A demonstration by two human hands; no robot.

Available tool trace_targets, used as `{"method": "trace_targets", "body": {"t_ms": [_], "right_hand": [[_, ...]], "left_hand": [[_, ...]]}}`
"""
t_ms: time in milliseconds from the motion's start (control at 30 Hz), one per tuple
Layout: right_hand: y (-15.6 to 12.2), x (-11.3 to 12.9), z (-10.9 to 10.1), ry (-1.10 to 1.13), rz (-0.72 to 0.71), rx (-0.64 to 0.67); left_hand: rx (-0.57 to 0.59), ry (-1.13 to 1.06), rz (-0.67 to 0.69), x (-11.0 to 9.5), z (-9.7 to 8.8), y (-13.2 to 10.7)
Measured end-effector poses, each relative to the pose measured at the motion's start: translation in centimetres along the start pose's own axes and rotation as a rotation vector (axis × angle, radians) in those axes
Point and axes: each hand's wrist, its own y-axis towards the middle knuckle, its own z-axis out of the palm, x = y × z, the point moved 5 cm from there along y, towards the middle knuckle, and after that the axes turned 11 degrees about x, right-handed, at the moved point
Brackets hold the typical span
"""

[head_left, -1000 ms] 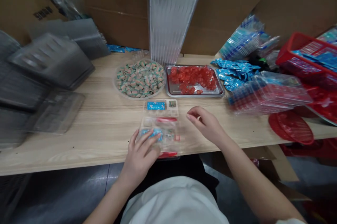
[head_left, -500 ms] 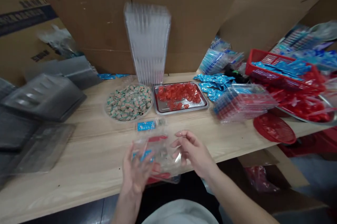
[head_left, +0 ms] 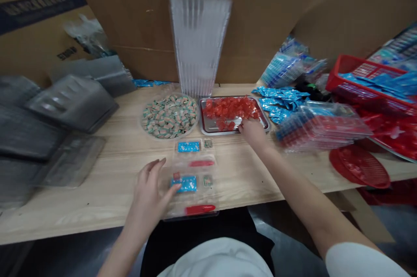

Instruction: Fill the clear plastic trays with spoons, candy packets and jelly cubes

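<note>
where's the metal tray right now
In the head view, the metal tray sits between the round tub on its left and blue packets on its right, the right hand at its near edge.

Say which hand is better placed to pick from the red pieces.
Right hand, likely: it's at the metal tray, by the red pieces. The left hand is farther off, by the nearer blue packet.

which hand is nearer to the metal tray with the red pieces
Right. The right hand reaches over the near edge of the metal tray, by the red pieces. The left hand is apart from it, nearer and farther left, at a blue packet.
</note>
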Motion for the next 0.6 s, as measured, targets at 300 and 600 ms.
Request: {"method": "trace_targets", "body": {"t_ms": [300, 600], "right_hand": [[-9.4, 6.5, 1.8, 1.04, -0.277, 0.236], [-13.5, 17.8, 2.1, 0.554, -0.834, 0.179]], "left_hand": [[0.038, 0.374, 0.435, -2.8, 4.4, -4.9], [0.015, 0.343, 0.438, -2.0, 4.4, -4.1]]}}
